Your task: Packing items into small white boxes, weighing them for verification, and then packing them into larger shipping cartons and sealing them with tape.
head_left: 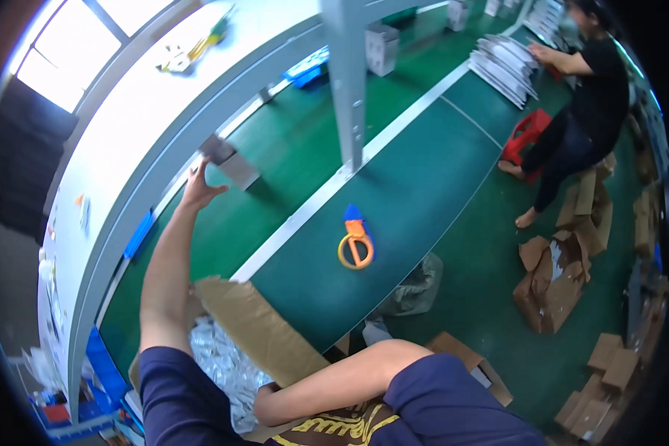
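Observation:
My left hand (199,187) reaches over the green conveyor belt, with its thumb and fingers apart. Right beside its fingertips stands a small grey-white box (238,170); I cannot tell whether they touch. My right forearm crosses low in front of me, and my right hand (266,404) is down in an open cardboard box (264,327). Clear plastic bags (227,364) fill that box, and the right fingers are hidden. On the green worktop (416,193) lies an orange and yellow ring-shaped plastic piece with a blue pointed tip (355,241).
A grey metal post (346,89) rises between belt and worktop. Above the belt runs a white shelf (119,126). Another person (591,97) stands at the far right by stacked white sheets (503,68) and a red stool (526,137). Cardboard boxes (554,279) lie on the floor.

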{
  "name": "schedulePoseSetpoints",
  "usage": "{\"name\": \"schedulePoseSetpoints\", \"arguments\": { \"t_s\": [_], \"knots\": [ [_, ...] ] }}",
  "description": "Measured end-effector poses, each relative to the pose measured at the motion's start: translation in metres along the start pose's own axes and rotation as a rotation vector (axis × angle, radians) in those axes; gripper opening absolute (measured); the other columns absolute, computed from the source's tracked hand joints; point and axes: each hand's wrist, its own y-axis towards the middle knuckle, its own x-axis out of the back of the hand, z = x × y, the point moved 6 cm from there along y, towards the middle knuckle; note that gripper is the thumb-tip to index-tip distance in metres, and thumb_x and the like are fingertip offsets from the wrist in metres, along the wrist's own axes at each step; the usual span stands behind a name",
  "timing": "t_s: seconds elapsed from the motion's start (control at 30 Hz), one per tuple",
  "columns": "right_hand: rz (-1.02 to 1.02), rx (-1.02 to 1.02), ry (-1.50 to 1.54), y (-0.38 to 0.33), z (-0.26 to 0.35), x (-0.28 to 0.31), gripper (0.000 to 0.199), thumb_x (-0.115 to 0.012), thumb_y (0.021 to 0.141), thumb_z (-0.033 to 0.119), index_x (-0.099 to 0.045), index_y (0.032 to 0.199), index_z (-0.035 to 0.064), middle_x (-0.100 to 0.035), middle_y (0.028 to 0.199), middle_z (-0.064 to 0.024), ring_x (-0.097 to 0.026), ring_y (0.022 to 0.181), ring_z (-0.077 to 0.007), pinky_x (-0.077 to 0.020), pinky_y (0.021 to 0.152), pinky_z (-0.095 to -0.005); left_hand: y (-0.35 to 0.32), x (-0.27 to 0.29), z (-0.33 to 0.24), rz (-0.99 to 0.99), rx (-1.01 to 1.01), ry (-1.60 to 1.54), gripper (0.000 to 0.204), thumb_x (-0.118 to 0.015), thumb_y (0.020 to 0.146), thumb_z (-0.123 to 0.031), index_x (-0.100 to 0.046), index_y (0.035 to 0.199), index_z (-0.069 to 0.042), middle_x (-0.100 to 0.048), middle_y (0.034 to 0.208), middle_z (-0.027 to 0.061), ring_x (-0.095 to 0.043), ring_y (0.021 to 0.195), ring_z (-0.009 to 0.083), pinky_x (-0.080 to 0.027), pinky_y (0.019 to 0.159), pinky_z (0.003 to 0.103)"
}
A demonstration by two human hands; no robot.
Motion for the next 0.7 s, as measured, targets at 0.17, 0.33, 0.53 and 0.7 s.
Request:
{"name": "schedulePoseSetpoints", "arguments": {
  "t_s": [0.17,0.33,0.53,0.7],
  "knots": [
    [0.141,-0.201,-0.176,-0.004,-0.072,0.017,0.051,-0.05,0.091,0.052,-0.058,0.131,0.0207,-0.055,0.137,-0.0034,-0.051,0.123,-0.0309,-0.0421,0.1,-0.0467,0.045,-0.068,0.003,-0.166,-0.133,-0.057,0.067,-0.087,0.061,-0.02,-0.06,0.121,-0.007,-0.052,0.129,0.0183,-0.047,0.124,0.0367,-0.043,0.1,0.044],
    [0.193,0.01,-0.095,0.082,-0.064,-0.034,0.047,-0.059,0.086,0.05,-0.062,0.126,0.0263,-0.049,0.141,0.0003,-0.043,0.128,-0.0355,-0.037,0.099,-0.066,0.023,-0.061,-0.056,-0.085,-0.483,0.043,0.033,-0.077,0.071,-0.008,-0.063,0.101,-0.005,-0.044,0.136,0.0232,-0.046,0.122,0.0431,-0.039,0.104,0.046],
    [0.66,-0.804,-0.24,0.076,-0.072,0.011,0.045,-0.052,0.092,0.047,-0.057,0.132,0.0265,-0.049,0.141,0.0026,-0.044,0.129,-0.0276,-0.0347,0.105,-0.0575,-0.163,0.068,-0.138,-0.169,-0.702,0.441,0.025,-0.073,0.07,-0.005,-0.059,0.091,-0.005,-0.033,0.145,0.0275,-0.034,0.133,0.0477,-0.027,0.114,0.055],
    [0.917,-0.935,0.42,0.066,-0.085,0.027,0.041,-0.056,0.09,0.04,-0.059,0.128,0.0242,-0.053,0.138,0.0009,-0.044,0.129,-0.0314,-0.0338,0.103,-0.0618,-0.316,0.146,-0.151,-0.38,-0.685,0.153,0.028,-0.074,0.069,-0.001,-0.061,0.094,-0.004,-0.048,0.134,0.0262,-0.045,0.125,0.0456,-0.037,0.106,0.047]
  ]
}}
